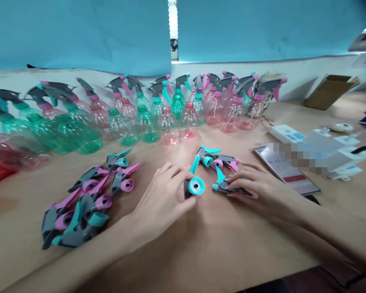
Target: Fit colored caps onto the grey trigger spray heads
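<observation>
My left hand (164,195) is closed around a grey and teal trigger spray head (196,185), its round teal collar facing me. To the right, my right hand (256,183) has its fingers curled over another spray head (221,185), grey with a teal trigger, low at the table surface. Just beyond both hands lie a teal-collared spray head (205,158) and a pink-collared spray head (224,161). Left of my left arm is a loose pile of several pink and teal spray heads (88,199).
Clear green and pink bottles (146,124) stand in rows along the back, many with spray heads fitted, some open-necked. A phone (288,171) lies at right beside white power adapters (338,150). An open cardboard box (327,91) stands at the back right, red plastic (0,173) at far left.
</observation>
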{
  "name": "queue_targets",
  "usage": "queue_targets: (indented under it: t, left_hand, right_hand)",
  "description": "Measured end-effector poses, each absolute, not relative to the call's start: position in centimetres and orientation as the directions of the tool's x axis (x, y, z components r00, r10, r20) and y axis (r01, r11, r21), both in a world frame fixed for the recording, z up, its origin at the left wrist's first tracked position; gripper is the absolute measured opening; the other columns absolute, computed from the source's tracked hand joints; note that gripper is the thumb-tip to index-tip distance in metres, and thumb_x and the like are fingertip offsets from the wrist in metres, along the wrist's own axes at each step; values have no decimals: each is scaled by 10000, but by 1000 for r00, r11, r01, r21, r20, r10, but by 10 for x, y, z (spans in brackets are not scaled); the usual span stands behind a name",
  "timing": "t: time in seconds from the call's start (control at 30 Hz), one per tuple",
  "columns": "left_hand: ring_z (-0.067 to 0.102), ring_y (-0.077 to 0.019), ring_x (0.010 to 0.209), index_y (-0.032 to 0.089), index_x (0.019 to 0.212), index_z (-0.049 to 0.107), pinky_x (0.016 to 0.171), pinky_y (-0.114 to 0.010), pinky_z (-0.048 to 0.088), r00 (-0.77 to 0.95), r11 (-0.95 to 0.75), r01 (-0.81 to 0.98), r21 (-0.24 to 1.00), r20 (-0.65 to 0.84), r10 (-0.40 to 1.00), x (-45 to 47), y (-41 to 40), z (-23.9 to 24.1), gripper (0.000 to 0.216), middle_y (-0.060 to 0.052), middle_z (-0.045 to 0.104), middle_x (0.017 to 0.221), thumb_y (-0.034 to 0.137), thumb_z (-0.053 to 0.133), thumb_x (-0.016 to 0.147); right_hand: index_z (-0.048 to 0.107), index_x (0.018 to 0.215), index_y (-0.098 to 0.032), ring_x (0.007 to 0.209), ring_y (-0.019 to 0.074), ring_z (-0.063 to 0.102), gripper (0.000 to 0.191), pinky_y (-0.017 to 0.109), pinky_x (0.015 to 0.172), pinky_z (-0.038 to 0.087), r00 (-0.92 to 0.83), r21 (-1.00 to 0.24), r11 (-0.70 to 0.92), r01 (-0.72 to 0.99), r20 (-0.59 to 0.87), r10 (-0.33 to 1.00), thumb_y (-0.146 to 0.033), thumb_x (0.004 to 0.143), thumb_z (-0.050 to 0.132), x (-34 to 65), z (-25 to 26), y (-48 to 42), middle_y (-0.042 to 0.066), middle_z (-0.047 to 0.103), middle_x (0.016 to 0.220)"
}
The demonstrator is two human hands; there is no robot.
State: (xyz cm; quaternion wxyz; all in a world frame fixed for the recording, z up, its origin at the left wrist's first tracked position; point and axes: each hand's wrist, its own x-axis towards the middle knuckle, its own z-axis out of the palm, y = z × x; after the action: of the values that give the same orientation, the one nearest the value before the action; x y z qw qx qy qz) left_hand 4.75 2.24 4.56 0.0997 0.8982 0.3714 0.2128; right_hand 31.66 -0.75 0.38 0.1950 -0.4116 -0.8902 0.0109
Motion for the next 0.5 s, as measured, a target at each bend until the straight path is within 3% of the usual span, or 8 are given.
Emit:
queue_targets:
  t: [0.13, 0.27, 0.5]
  left_hand:
    - [542, -220, 905, 209, 1000, 611, 790, -364, 399, 513, -719, 548, 428, 507, 693, 32, 5, 35, 226, -28, 665, 926, 171, 647, 781]
    - [553, -231, 895, 222, 1048, 617, 792, -390, 393, 480, -719, 531, 447, 541, 691, 26, -2, 22, 294, -32, 688, 926, 164, 662, 764]
    - [550, -225, 875, 227, 1082, 588, 792, -400, 427, 454, -767, 453, 455, 623, 638, 16, 1, 5, 361, -37, 678, 900, 115, 645, 744]
  right_hand:
    - [645, 938, -260, 871, 168, 633, 100, 467, 1023, 309, -594, -155, 698, 699, 418, 688, -253, 864, 579, 305, 25, -4, -9, 692, 879]
    - [616, 889, -217, 783, 123, 609, 55, 360, 958, 373, -613, -238, 767, 596, 482, 626, -213, 881, 561, 270, 64, -9, -22, 658, 781]
    - [629, 815, -213, 824, 130, 601, 131, 305, 855, 396, -780, -242, 830, 503, 286, 556, -165, 890, 532, 222, 85, 8, -34, 668, 823]
